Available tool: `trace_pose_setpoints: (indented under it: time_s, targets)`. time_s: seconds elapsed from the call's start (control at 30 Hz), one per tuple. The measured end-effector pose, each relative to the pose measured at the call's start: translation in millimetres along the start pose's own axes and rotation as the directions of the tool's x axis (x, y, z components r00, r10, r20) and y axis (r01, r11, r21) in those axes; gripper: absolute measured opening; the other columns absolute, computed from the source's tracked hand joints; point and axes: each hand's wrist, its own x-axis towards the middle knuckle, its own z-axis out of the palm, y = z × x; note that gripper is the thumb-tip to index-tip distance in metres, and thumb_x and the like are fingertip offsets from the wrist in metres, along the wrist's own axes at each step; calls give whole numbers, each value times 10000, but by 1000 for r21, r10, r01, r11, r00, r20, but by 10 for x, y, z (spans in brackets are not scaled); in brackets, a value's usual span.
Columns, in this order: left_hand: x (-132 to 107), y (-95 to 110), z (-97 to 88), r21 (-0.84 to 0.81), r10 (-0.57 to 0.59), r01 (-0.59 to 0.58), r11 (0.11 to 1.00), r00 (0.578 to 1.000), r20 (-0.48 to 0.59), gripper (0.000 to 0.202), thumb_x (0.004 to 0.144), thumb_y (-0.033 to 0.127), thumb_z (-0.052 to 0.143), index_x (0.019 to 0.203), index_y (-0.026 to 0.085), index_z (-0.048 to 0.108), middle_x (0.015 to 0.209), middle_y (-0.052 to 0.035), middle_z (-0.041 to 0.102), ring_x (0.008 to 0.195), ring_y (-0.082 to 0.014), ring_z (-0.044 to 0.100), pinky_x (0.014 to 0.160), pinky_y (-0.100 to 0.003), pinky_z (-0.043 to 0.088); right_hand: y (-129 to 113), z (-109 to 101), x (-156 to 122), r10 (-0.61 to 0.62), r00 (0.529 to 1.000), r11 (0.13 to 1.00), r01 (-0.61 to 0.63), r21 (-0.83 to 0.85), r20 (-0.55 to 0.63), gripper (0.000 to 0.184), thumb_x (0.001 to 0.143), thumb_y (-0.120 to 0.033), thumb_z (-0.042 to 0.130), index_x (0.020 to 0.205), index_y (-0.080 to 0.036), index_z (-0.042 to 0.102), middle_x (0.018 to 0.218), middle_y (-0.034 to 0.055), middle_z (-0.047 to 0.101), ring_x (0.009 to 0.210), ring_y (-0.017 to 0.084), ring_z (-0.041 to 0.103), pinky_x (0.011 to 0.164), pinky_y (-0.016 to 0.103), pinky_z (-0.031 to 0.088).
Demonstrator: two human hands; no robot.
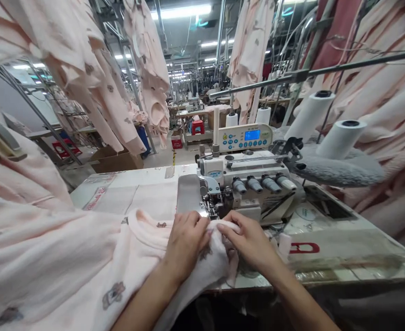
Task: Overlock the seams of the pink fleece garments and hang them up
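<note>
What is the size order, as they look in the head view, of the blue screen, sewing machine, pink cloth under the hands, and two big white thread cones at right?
1. Pink cloth
2. Sewing machine
3. Left cone and right cone: too alike to rank
4. Blue screen

Sewing workshop interior, viewed along its depth. Overhead, a bright fluorescent tube (pixel 183 11) spans the upper centre; smaller ceiling lights (pixel 218 43) recede in rows toward the rear. Upright metal posts (pixel 221 34) divide the space. The pale floor (pixel 157 161) bears a strip of yellow-and-black tape (pixel 173 159). Left of it, an open cardboard box (pixel 117 161) rests near a red stool (pixel 66 148). Beyond, a red carton (pixel 176 141) lies near a worktable (pixel 190 114), with a second red stool (pixel 197 127) beside it. Distant detail is indistinct.
</note>
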Motion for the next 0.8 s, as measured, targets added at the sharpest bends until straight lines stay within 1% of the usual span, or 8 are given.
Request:
trace_pose_setpoints:
  time_s: [0.1, 0.17, 0.23, 0.3, 0.4, 0.47, 0.6, 0.8]
  targets:
    - [76, 1, -52, -216, -105, 124, 968, 990, 98, 130, 900, 261, 442, 865, 205, 555, 887, -35, 599, 862, -212, 540, 762, -361, 403, -26, 21, 47, 69, 997, 997, -70, -27, -47, 215, 818, -343, 522, 662, -196, 543, 586, -34, 584, 571, 147, 541, 523, 218, 350]
    - [143, -15, -84, -295, -138, 175, 939, 980, 142, 132, 891, 261, 445, 825, 207, 545, 875, -23, 607, 856, -205, 550, 759, -353, 402, -47, 32, 79, 79, 994, 994, -84, -68, -78, 226, 815, -340, 512, 643, -199, 546, 577, -27, 590, 566, 153, 547, 519, 222, 345]
    - [205, -34, -105, -304, -171, 212, 929, 973, 155, 135, 875, 252, 444, 791, 204, 538, 841, -16, 604, 825, -203, 549, 743, -352, 399, -60, 45, 103, 70, 992, 990, -82, -113, -109, 237, 818, -336, 501, 633, -200, 560, 579, -17, 602, 571, 160, 558, 524, 226, 345]
    - [250, -45, -111, -296, -192, 230, 927, 969, 153, 121, 853, 239, 448, 777, 201, 535, 819, -14, 597, 799, -200, 546, 722, -345, 396, -59, 62, 115, 69, 989, 989, -86, -123, -134, 246, 827, -334, 489, 640, -200, 578, 586, -7, 614, 573, 163, 569, 526, 227, 349]
    - [291, -39, -102, -297, -205, 245, 923, 965, 161, 114, 821, 221, 450, 741, 197, 528, 790, -12, 586, 778, -196, 543, 688, -328, 393, -34, 83, 114, 84, 984, 992, -97, -78, -156, 250, 842, -343, 478, 684, -201, 609, 594, -1, 625, 569, 163, 583, 524, 224, 361]
    - [303, -28, -91, -290, -216, 255, 922, 963, 160, 114, 806, 212, 450, 718, 198, 521, 764, -10, 574, 771, -198, 541, 675, -323, 391, -18, 89, 108, 81, 986, 994, -90, -56, -147, 256, 854, -348, 469, 711, -203, 624, 603, 0, 632, 574, 165, 591, 526, 223, 370]
    - [298, -15, -72, -270, -235, 263, 926, 963, 133, 110, 805, 217, 459, 707, 199, 509, 746, -6, 562, 774, -201, 533, 694, -332, 388, -13, 104, 97, 65, 987, 993, -78, -88, -149, 260, 869, -332, 451, 741, -204, 637, 611, 6, 644, 577, 169, 601, 534, 226, 374]
    - [281, -12, -42, -276, -239, 260, 925, 965, 109, 108, 818, 232, 463, 720, 197, 491, 762, -8, 555, 808, -205, 529, 728, -341, 377, 0, 175, 80, 28, 973, 988, -61, -140, -231, 210, 877, -303, 451, 798, -204, 619, 715, 16, 678, 639, 176, 621, 575, 233, 378]
